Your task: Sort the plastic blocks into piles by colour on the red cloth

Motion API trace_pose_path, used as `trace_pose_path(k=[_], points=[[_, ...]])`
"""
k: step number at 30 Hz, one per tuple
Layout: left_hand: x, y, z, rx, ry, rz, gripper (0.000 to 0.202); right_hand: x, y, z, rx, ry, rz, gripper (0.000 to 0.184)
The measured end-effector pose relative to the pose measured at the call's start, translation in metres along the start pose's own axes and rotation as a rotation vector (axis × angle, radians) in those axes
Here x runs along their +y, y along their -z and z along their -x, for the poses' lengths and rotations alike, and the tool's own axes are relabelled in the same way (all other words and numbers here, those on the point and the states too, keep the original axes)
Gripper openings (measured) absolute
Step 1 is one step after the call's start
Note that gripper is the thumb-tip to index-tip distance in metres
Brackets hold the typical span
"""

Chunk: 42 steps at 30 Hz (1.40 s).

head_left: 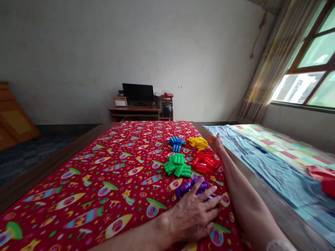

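Observation:
My left hand (195, 211) lies with its fingers spread over a purple pile of plastic pieces (184, 188) near the front of the cloth-covered table, its fingers touching or just above them; part of the pile is hidden. At the right edge, my right hand (217, 142) reaches forward with fingers stretched out and thumb up, beside the yellow pieces (199, 143) and the red pieces (204, 163). Nothing shows in it. Left of those lie green tube-shaped pieces (178, 165), with blue pieces (176, 143) behind them. Each colour forms its own heap.
A red patterned cloth (104, 174) covers the table. On the right is a bed (261, 160) with a blue cloth and a red item (324, 177). A desk (133, 111) with a monitor (138, 94) stands at the far wall, a wooden cabinet (14, 116) at left.

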State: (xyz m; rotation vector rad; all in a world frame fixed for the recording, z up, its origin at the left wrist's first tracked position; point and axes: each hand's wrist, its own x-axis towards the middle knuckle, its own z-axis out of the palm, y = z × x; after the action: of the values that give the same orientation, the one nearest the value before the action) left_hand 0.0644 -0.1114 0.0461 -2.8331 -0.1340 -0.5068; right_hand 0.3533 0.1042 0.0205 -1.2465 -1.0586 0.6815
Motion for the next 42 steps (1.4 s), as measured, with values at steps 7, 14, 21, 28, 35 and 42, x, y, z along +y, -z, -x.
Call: trace_pose_path(k=[7, 14, 21, 28, 35, 42], points=[[-0.014, -0.012, 0.003, 0.023, 0.084, 0.041, 0.034, 0.007, -0.02, -0.018, -0.13, -0.115, 0.129, 0.07], [-0.04, -0.02, 0.002, 0.023, 0.148, 0.081, 0.035, -0.006, -0.065, -0.012, -0.29, -0.092, 0.06, 0.072], [-0.052, -0.016, 0.014, 0.041, 0.158, 0.004, 0.03, -0.035, -0.156, 0.005, -0.69, -0.042, -0.038, 0.072], [-0.062, 0.006, 0.068, 0.01, 0.277, -0.092, 0.03, -0.051, -0.238, 0.045, -1.007, -0.122, -0.078, 0.063], [-0.058, 0.026, 0.12, 0.025, 0.396, -0.215, 0.028, -0.084, -0.305, 0.102, -1.184, 0.014, -0.052, 0.06], [-0.085, 0.039, 0.184, 0.088, 0.717, -0.258, 0.027, -0.111, -0.244, 0.1, -0.927, 0.155, -0.003, 0.066]])
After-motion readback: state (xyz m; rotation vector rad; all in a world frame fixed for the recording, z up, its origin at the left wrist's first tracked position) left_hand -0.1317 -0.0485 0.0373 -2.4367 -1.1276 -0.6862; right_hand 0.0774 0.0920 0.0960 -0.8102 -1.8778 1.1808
